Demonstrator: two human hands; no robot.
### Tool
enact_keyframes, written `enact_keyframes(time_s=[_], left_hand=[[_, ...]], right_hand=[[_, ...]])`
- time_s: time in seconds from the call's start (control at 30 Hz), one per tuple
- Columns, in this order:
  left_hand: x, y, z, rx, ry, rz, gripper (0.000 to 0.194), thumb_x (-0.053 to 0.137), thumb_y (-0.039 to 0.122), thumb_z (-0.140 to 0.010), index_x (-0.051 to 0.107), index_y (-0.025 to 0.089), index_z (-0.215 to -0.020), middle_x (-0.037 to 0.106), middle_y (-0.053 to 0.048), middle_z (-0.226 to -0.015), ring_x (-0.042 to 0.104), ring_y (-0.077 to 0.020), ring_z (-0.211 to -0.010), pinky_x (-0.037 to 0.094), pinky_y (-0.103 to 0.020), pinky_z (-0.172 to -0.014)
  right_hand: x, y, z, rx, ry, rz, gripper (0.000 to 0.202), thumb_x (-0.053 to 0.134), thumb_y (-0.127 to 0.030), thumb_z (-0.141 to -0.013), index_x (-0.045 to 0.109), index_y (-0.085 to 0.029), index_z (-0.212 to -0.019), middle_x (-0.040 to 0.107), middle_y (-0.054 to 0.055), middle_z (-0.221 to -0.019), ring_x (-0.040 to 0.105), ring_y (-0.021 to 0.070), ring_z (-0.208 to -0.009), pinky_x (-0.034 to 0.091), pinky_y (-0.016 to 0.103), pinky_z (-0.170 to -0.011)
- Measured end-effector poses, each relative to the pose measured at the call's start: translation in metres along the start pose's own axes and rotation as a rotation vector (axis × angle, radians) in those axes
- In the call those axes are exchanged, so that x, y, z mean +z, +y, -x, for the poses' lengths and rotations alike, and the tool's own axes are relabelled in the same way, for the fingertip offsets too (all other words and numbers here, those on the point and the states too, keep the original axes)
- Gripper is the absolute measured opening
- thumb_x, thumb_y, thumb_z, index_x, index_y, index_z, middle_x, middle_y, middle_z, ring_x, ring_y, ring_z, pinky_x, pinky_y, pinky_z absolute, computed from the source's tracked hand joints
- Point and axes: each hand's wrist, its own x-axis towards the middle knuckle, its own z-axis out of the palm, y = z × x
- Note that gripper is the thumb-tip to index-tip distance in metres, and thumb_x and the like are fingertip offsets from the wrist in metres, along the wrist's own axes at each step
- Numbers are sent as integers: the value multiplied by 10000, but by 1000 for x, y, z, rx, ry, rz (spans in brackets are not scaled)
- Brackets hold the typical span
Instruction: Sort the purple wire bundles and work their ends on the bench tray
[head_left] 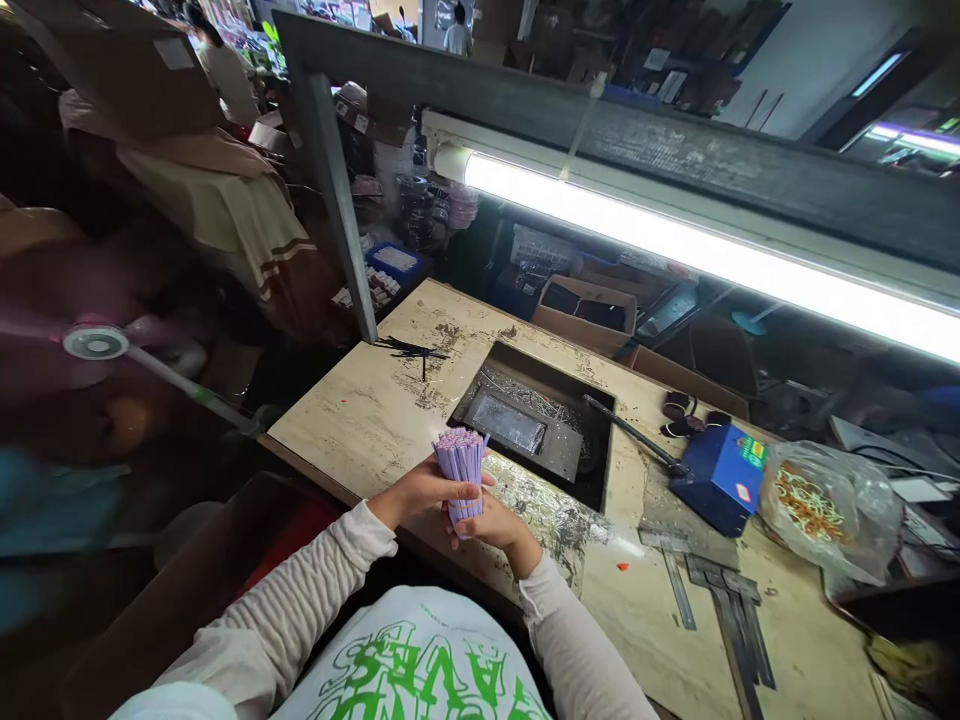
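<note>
White shirt (427, 660) with green lettering fills the near edge, a sleeved arm reaching forward on either side. Left hand (433, 490) and right hand (491, 522) are closed together around a bundle of thin purple sticks (460, 462), roughly upright at the front edge of the workbench (352, 410); the left thumb crosses its front. Exactly how the fingers meet behind it is hidden. Beyond the bundle, a dark recess (529, 365) is sunk into the bench top, and black strips (416, 350) lie to its left. On the right sit a blue box (712, 490), a clear plastic bag (817, 510) of what look like small rings, and flat metal squares (727, 590).
</note>
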Motion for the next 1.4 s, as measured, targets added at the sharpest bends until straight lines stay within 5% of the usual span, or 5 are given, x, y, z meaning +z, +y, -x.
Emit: enact_keyframes(time_s=[0.13, 0.4, 0.77, 1.07, 1.4], left_hand=[[-5, -3, -3, -2, 58, 109, 576, 841, 416, -556, 669, 101, -1006, 729, -133, -903, 689, -271, -857, 527, -392, -813], [-31, -11, -14, 163, 360, -329, 399, 797, 363, -606, 701, 149, -930, 730, -73, -945, 669, -229, -897, 510, -370, -881], [-63, -55, -23, 114, 379, -555, 397, 796, 370, -591, 705, 157, -913, 736, -66, -967, 658, -242, -946, 501, -367, -906], [-68, -33, -27, 159, 263, -482, 672, 872, 263, -429, 661, 199, -1064, 652, -83, -1224, 556, -275, -1192, 384, -399, -1071], [2, -24, -14, 167, 325, -307, 475, 785, 369, -610, 683, 118, -1000, 716, -132, -1020, 644, -298, -1019, 481, -431, -948]], right_hand=[[-7, -7, -3, 1, 23, 122, 509, 759, -550, -594, 611, -185, -917, 646, 26, -811, 626, 184, -717, 509, 333, -667], [-32, 13, 5, -135, 638, 218, 443, 662, -543, -748, 608, -194, -1014, 637, 61, -964, 614, 167, -802, 497, 295, -677], [-32, 29, 6, -145, 711, 363, 347, 637, -507, -770, 627, -191, -913, 646, 52, -889, 603, 171, -734, 505, 303, -657], [-30, 35, 7, -151, 712, 473, 327, 625, -480, -786, 612, -191, -937, 634, 57, -837, 575, 185, -703, 499, 332, -652], [3, 9, -19, -393, 599, 609, 471, 673, -274, -691, 581, -203, -1148, 617, 89, -1123, 550, 275, -1042, 439, 424, -939]])
